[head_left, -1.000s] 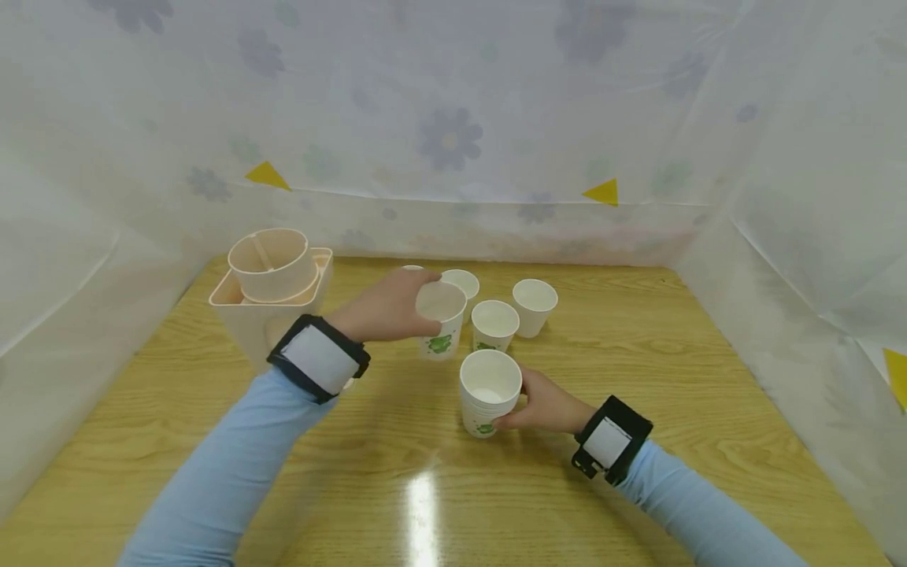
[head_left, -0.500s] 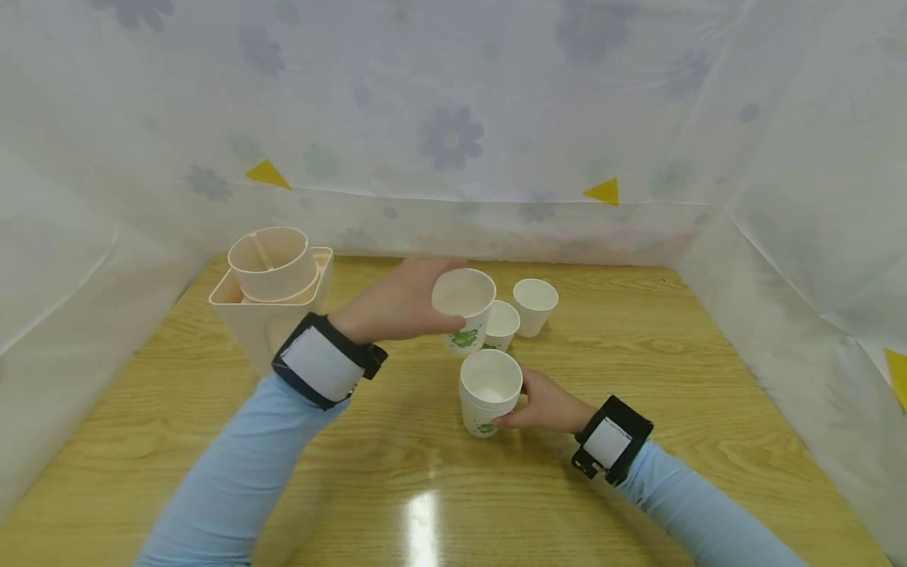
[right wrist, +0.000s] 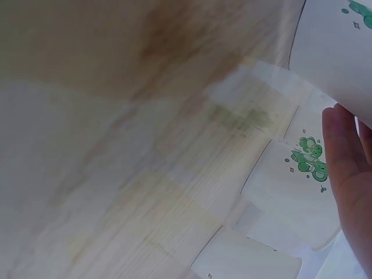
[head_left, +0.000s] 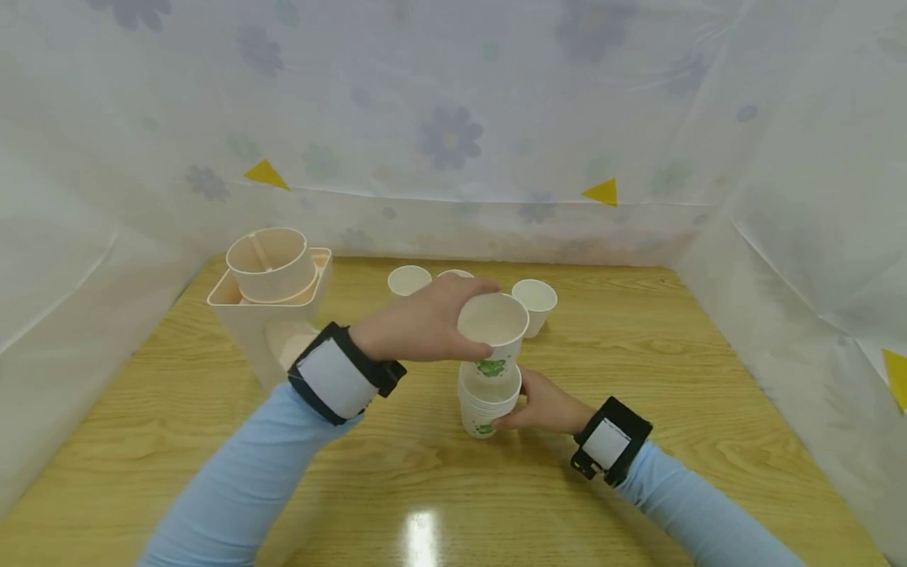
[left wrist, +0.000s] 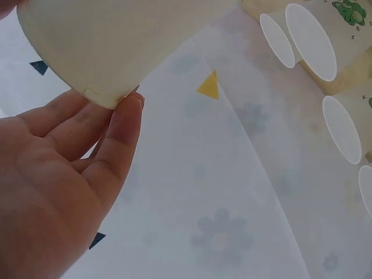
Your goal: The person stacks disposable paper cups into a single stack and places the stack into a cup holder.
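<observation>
My left hand [head_left: 432, 319] grips a white paper cup [head_left: 494, 319] with a green print, thumb on the near side. In the left wrist view this cup [left wrist: 110, 40] leans across the top, fingertips at its rim. The cup's base is right over the mouth of a nested stack of paper cups [head_left: 485, 413]; whether it has entered the stack is hard to tell. My right hand [head_left: 549, 405] holds that stack upright on the table, fingers behind and thumb in front. The right wrist view shows its fingers [right wrist: 343, 142] beside white printed cups.
Single paper cups stand behind the hands: one at left [head_left: 409, 279], one partly hidden [head_left: 456, 274], one at right [head_left: 536, 303]. A beige square container [head_left: 248, 335] with a round cup-like piece [head_left: 272, 264] on top stands left. Flowered sheeting [head_left: 453, 94] encloses the wooden table [head_left: 638, 339].
My left hand has carried its cup rightward and nearer, from the back group to above the stack. The right hand and the stack have stayed in place.
</observation>
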Motion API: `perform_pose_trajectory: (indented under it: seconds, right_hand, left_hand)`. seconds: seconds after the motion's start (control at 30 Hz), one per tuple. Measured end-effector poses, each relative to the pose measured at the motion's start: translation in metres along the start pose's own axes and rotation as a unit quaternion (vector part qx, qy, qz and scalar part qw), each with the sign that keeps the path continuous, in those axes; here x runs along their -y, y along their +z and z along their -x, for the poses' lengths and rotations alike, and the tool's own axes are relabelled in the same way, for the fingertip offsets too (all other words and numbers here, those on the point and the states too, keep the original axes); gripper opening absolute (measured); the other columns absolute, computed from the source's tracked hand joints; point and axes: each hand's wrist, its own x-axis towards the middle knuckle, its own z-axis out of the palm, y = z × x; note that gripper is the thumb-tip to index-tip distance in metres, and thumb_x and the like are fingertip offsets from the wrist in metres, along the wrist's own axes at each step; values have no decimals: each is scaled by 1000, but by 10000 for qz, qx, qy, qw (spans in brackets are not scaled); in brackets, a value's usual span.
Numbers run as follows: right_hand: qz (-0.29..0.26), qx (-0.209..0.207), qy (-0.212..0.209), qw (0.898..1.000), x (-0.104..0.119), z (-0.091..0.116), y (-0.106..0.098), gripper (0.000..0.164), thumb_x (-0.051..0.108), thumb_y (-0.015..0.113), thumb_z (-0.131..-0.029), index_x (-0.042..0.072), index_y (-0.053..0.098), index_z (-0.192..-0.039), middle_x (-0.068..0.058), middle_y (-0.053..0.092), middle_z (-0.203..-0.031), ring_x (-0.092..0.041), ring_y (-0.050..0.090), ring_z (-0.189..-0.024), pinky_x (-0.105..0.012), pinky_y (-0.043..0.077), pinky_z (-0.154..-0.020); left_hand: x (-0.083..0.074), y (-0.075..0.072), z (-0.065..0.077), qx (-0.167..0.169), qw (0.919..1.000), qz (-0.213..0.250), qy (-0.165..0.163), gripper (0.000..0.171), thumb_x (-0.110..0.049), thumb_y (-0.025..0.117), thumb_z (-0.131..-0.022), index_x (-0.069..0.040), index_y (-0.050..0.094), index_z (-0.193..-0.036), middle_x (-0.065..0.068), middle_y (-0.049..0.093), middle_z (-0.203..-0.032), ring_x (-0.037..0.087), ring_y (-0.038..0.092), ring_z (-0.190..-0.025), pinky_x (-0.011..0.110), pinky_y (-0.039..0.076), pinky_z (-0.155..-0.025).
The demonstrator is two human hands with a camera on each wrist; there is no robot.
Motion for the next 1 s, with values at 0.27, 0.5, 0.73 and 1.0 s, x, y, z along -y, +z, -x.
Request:
perform_pose_trajectory:
  seconds: [0.27,0.5,0.73,1.0]
  right_hand:
    - [-56,10,10,10000,0,-1,1,67,14,77,-75,4,43,-132,-14,55,-129,-29,50,-120,-44,39,-100]
    - [79,-30,-30,10000,1,-1,2,66,15,78,-75,4,45,-131,-14,56,-128,-27,52,-118,-41,40,-100]
    - [67,-24,-2,10000,3,-1,2,66,16,77,-75,4,45,-131,-13,56,-127,-28,52,-118,-41,40,-100]
    - [7,-17,16,10000,3,-2,2,66,16,78,-75,4,45,-130,-13,57,-126,-26,53,-117,-41,40,-100]
  left_hand:
    - [4,9,-2,136,9994,-321,-18,64,-24,71,-78,-9,46,-135,9,57,-119,20,53,-103,33,48,-81]
    - [10,15,-5,67,9994,-333,69,64,-23,72,-76,-7,48,-133,10,58,-114,20,54,-99,30,48,-78]
    - [12,15,-6,108,9989,-444,123,64,-23,72,-77,-6,47,-133,11,59,-115,20,55,-98,29,48,-77]
    - [13,20,-7,290,9989,-365,-86,66,-23,72,-76,-6,46,-135,12,57,-119,22,52,-102,31,47,-81]
